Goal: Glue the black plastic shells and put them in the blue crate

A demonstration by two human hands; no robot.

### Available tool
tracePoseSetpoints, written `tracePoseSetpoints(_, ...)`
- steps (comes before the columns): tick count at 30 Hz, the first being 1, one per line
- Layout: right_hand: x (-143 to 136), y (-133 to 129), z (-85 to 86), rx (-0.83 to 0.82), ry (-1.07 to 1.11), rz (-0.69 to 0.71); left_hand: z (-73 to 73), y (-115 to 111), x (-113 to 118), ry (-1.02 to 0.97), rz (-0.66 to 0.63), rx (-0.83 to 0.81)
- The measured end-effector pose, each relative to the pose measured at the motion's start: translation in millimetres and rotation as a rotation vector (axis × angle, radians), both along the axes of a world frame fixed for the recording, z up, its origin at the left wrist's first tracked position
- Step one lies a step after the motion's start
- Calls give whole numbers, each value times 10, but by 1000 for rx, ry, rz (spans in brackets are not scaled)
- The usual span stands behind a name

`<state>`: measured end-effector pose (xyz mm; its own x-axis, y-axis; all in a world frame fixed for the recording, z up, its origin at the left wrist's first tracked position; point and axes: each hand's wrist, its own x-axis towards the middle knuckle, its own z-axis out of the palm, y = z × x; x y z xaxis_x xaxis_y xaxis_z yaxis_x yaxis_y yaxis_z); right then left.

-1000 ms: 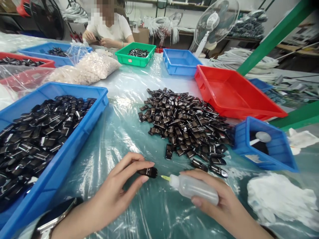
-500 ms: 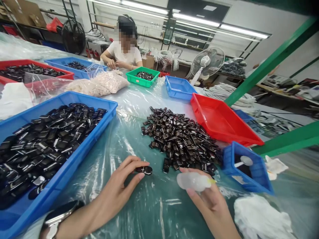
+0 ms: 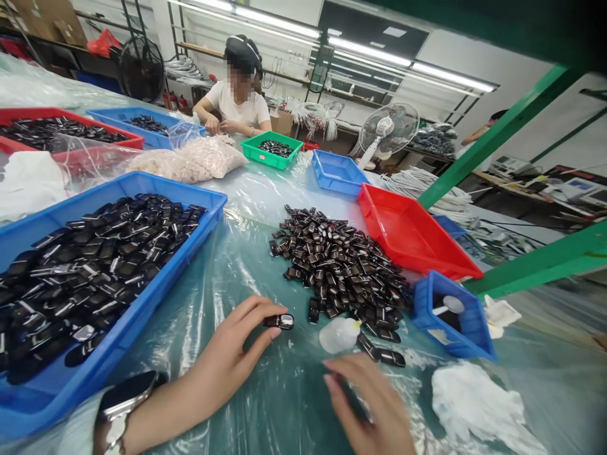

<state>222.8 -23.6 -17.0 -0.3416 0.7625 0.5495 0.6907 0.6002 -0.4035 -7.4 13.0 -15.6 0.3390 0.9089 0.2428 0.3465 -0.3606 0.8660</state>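
Note:
Between thumb and fingertips, my left hand (image 3: 237,344) holds a small black glossy part (image 3: 279,321) just above the green table sheet. A translucent squeeze bottle (image 3: 339,335) lies on the sheet, its yellowish tip toward the right. Just below the bottle, my right hand (image 3: 367,401) curls around a dark, blurred object (image 3: 353,399) that I cannot make out clearly. Beyond both hands lies a large pile of black parts (image 3: 341,259), with a few loose ones (image 3: 391,357) at its near edge beside the bottle.
A blue tray (image 3: 190,253) of black parts fills the left. To the right are a red tray (image 3: 412,234), a blue bin (image 3: 455,335), a white cloth (image 3: 478,404) and green posts (image 3: 502,139). Across the table a person (image 3: 241,101) sits behind a green tray (image 3: 272,161).
My right hand has let go of the bottle, which now rests on the sheet, and has moved down and toward me around a dark object. The left hand's part shows a lighter top face.

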Motion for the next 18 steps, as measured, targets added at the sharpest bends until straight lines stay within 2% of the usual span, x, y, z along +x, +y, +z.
tracePoseSetpoints(2, -149, -1, -14, -16, -108, 65, -28, -9, 0, 6, -24, 41)
tracePoseSetpoints(7, -385, 111, -112, -15, -242, 50, -64, -66, -23, -5, -47, 167)
tracePoseSetpoints(11, -385, 148, -148, 10, -252, 60, -20, -175, -25, -68, -13, 348)
tracePoseSetpoints(18, -344, 136, -94, -46, -196, 63, 28, -273, 27, -112, 102, 579)
